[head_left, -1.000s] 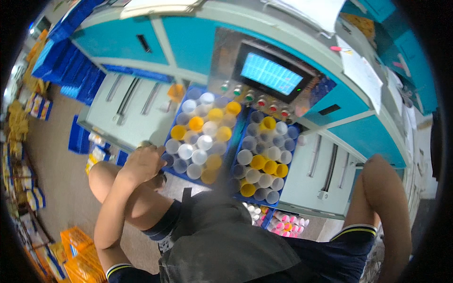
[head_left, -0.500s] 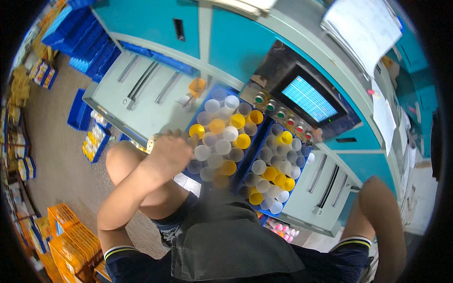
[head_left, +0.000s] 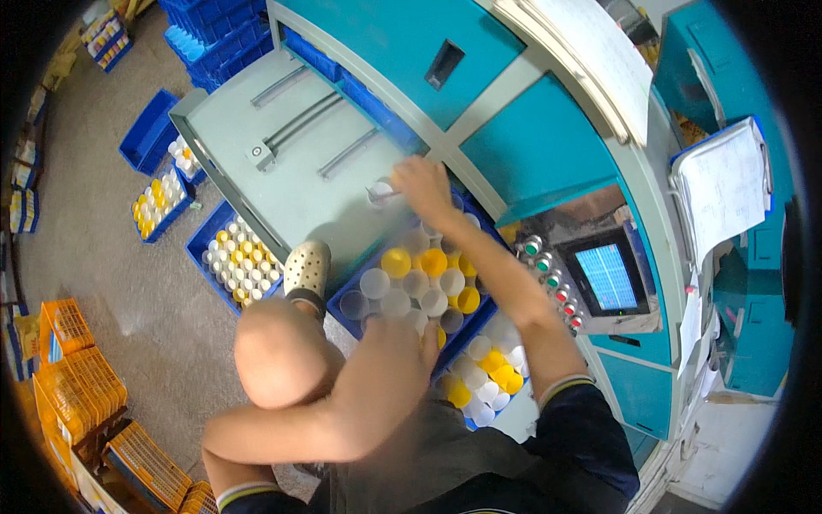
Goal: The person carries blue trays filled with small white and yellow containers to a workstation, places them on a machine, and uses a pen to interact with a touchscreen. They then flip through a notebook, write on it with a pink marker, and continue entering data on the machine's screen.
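Note:
My right hand (head_left: 421,190) reaches over the pale grey bench top, fingers curled down beside a small white cup (head_left: 383,194). A bit of orange shows at its fingertips; what they hold is hidden. Close to my body, my left hand (head_left: 398,343) is at the near edge of a blue crate (head_left: 344,324), against the cups there. Motion blurs it and its fingers are partly hidden. Upright, open-topped cups fill this crate, some frosted white (head_left: 374,283), others yellow (head_left: 396,262).
A second blue crate of similar cups (head_left: 479,377) stands to the right, below a control panel with buttons and a lit screen (head_left: 610,276). On the floor at left are more blue crates (head_left: 214,248) and orange baskets (head_left: 81,385). My knee (head_left: 278,351) juts out near the bench.
My right arm has swung in from the far right to the bench top. My left hand has moved right and nearer, to the crate's near edge. The view has turned leftward.

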The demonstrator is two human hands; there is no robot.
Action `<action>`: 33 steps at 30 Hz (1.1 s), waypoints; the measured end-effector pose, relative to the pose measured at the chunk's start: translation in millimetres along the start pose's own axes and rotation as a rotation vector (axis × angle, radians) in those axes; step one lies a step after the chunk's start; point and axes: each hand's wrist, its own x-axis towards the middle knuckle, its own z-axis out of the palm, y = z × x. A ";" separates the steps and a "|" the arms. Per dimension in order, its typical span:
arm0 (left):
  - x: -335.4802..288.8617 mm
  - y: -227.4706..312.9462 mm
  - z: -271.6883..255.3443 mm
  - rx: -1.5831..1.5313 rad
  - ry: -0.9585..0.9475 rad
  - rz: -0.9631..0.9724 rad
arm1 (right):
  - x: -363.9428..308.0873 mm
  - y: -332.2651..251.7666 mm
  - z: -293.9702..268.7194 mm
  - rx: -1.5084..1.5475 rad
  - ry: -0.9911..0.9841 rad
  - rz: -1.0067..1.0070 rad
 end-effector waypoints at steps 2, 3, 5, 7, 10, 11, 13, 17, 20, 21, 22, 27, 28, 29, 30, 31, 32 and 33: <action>-6.5 -1.8 -4.6 -0.055 -0.024 -0.023 | 9.7 26.3 70.8 -0.356 -0.067 -0.104; -9.3 -3.0 -6.6 -0.119 -0.083 -0.016 | 12.1 35.2 97.1 -0.550 -0.087 -0.058; -13.4 -8.7 -9.7 -0.129 0.007 -0.029 | 13.8 45.0 130.3 -0.767 -0.013 -0.141; -15.3 -13.2 -12.9 -0.166 -0.027 -0.016 | 13.6 48.0 138.5 -0.742 -0.181 -0.164; -12.8 -15.0 -17.4 -0.200 -0.081 -0.148 | 16.0 36.7 118.5 -0.754 -0.303 -0.201; -11.7 -14.9 -19.0 -0.213 -0.083 -0.179 | 15.0 29.4 104.1 -0.771 -0.372 -0.199; -6.7 -13.8 -20.3 -0.218 -0.125 -0.214 | 4.7 12.9 64.6 -0.639 -0.258 -0.111; 5.6 -19.0 -18.2 -0.216 0.018 -0.222 | -60.9 -21.3 -44.7 -0.331 -0.140 0.097; 21.6 -22.9 -17.8 -0.137 0.160 -0.277 | -141.1 -44.7 -133.4 0.237 0.193 0.059; 26.8 -21.3 -18.3 -0.106 0.188 -0.284 | -168.5 -50.0 -159.3 0.420 0.250 0.038; 32.8 -17.5 -18.6 -0.028 0.281 -0.206 | -196.0 -53.1 -182.3 0.588 0.268 0.114; 67.6 27.8 -11.1 -0.139 0.183 0.181 | -282.4 -71.0 -218.3 1.363 0.571 0.254; 74.5 38.4 -8.0 -0.144 0.190 0.271 | -293.3 -72.4 -216.3 1.222 0.499 0.282; 80.1 48.4 -4.8 -0.153 0.199 0.358 | -303.8 -74.9 -213.2 1.231 0.459 0.324; 85.6 56.7 -1.9 -0.096 0.269 0.438 | -313.4 -77.3 -209.9 1.241 0.418 0.365; 92.7 58.2 -0.9 -0.057 0.225 0.410 | -321.5 -78.3 -207.0 1.248 0.375 0.402; 100.7 55.0 -0.6 -0.020 0.202 0.387 | -329.9 -74.8 -206.1 1.201 0.425 0.482; 109.6 48.8 0.0 0.017 0.245 0.392 | -334.6 -69.7 -204.0 1.068 0.581 0.565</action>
